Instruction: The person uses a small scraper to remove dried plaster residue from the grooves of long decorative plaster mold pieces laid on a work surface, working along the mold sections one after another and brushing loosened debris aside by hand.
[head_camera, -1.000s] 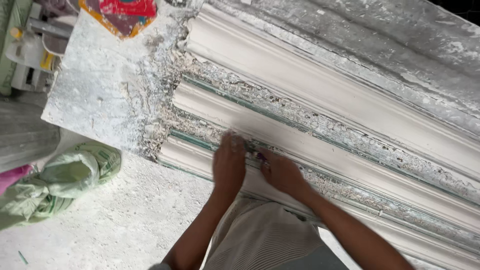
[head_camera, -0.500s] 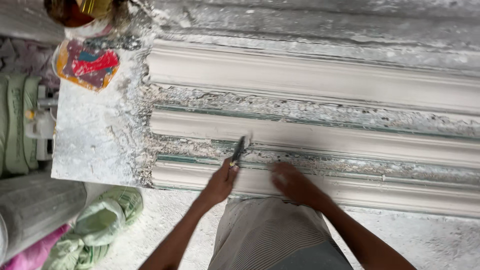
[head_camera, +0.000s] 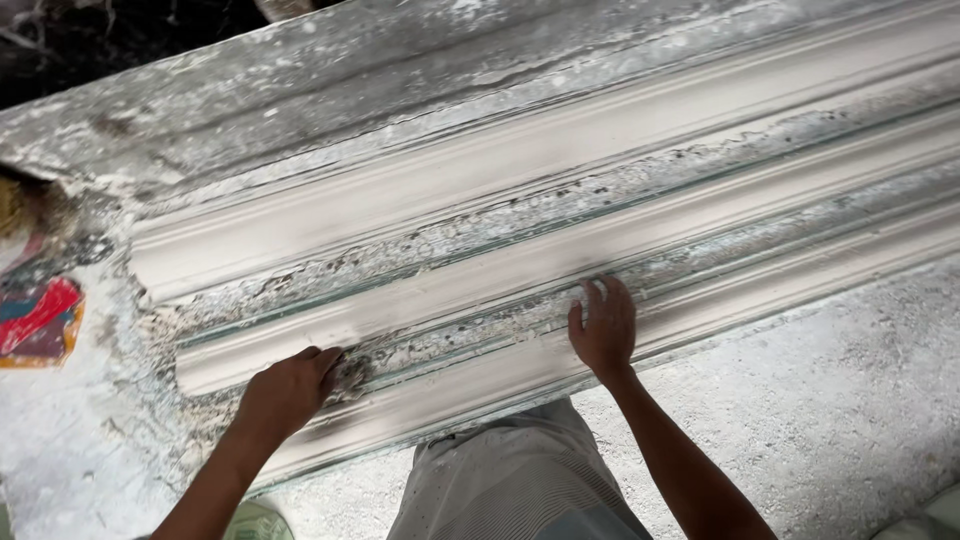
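Near edge of the tabletop (head_camera: 880, 380): left hand (head_camera: 290, 388), grip curled shut at the crusted groove, contents hidden; right hand (head_camera: 603, 330) flat, fingers spread, on the nearest white plaster moulding (head_camera: 480, 375). Beyond it, two parallel mouldings (head_camera: 520, 265) run full length; bare tabletop lies right.

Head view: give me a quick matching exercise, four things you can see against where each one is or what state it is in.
Things:
1. left hand
2. right hand
3. red and blue object
4. white moulding strips

Places or states:
A. at the far left edge of the picture
B. lying side by side along the crusted table
C. closed, at the near-left end of the mouldings
D. flat, fingers spread, on the nearer mouldings

Pairs: 1-C, 2-D, 3-A, 4-B
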